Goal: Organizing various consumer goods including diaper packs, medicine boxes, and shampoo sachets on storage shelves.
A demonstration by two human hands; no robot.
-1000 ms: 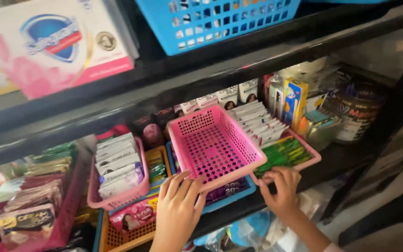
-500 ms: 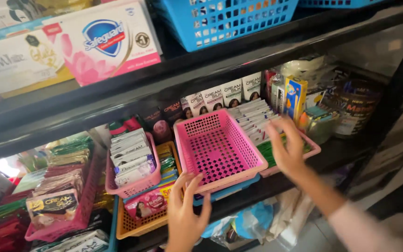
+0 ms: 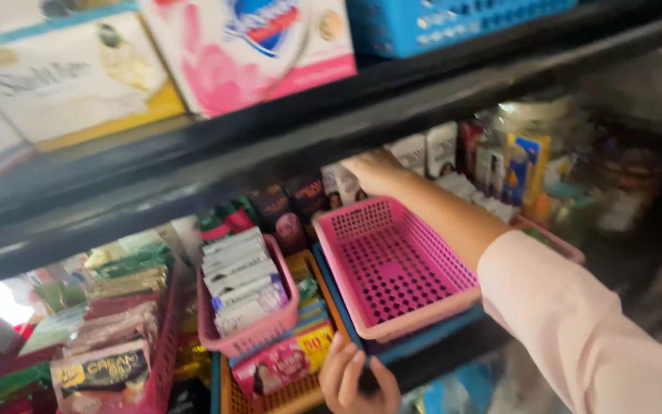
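1. Shop shelf (image 3: 216,172), dark, crowded. The upper shelf carries a pink-and-white carton (image 3: 250,46), a white-and-yellow carton (image 3: 70,80) and a blue basket (image 3: 453,23).
2. Empty pink basket (image 3: 396,268) sits tilted on the lower shelf, front rim overhanging the edge, resting on a blue tray (image 3: 423,345).
3. Just left of it: a smaller pink basket (image 3: 258,333) packed with upright grey-white sachets (image 3: 239,280). It sits over an orange basket (image 3: 285,387) holding pink packets.
4. Far left: a red basket (image 3: 164,349) of brown and green pouches.
5. Behind the empty basket: a row of small dark and white boxes (image 3: 300,203) against the back. To the right, mixed bottles and cartons (image 3: 515,165), blurred.
6. Right hand (image 3: 377,170) is past the empty basket's back rim, up at the box row under the shelf edge. The forearm, in a pale pink sleeve (image 3: 576,330), crosses over the basket's right side. Fingers curl towards the boxes; can't tell if this grip holds anything.
7. Left hand (image 3: 358,379) is low, at the shelf front, just below the basket's near-left corner. Fingers loosely spread, grip holding nothing visible; contact with tray or basket unclear.
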